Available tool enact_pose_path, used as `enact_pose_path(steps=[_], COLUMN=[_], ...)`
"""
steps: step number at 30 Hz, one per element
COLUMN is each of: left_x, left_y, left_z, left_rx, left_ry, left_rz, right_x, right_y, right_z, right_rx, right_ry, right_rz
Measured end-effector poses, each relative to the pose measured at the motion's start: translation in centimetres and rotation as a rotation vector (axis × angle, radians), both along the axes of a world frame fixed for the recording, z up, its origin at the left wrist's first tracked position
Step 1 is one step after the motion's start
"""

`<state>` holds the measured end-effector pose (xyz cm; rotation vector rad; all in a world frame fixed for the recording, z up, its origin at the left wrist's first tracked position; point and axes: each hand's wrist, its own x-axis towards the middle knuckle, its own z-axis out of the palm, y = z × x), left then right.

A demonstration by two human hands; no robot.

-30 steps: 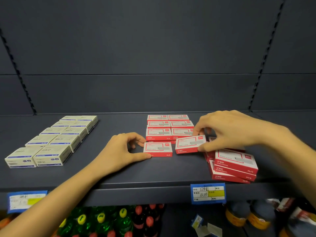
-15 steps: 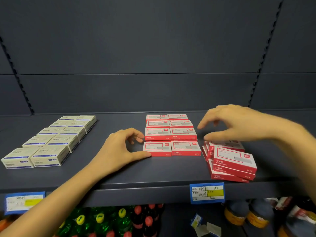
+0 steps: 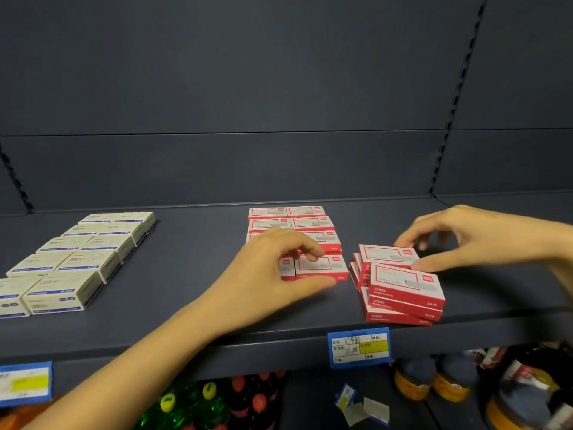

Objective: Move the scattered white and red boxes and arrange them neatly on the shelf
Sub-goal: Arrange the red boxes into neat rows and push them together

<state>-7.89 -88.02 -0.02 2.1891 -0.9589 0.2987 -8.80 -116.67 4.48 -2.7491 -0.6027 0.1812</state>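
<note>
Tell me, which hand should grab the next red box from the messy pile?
Right. The right hand pinches the rear red box of the messy pile, fingers behind, thumb in front. The left hand is farther off, gripping a front-row red box in the neat rows.

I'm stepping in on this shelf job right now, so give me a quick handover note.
Left hand: thumb and curled fingers on the front-right red box of the red block.
Right hand: pinches the rear top box of the loose pile.
Done: white boxes in two neat columns at the left of the shelf; red block two wide.
Left: move the pile's boxes into the red block.
</note>
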Motion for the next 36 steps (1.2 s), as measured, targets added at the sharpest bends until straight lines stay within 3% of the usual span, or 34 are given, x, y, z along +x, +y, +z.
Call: enact_pose_path(steps=[6, 19, 28, 36], left_x=[-0.3, 1.4, 1.9, 3.0], left_y=[-3.3, -5.6, 1.5, 6.2], left_z=[0.0, -0.2, 1.6, -0.4], left_rx=[0.109, 0.174, 0.088, 0.105], left_ry=[-0.028, 0.023, -0.134, -0.023], left_rz=[-0.108, -0.155, 0.046, 0.211], right_x=[-0.5, -1.5, -0.9, 0.5], right_y=[-0.7, -2.2, 0.4, 3.7], right_z=[-0.7, -0.7, -0.6, -0.8], right_rx=[0.04, 0.081, 0.081, -0.031], right_ry=[0.028, -0.153, -0.221, -0.217], right_rz=[-0.004, -0.07, -0.038, -0.004])
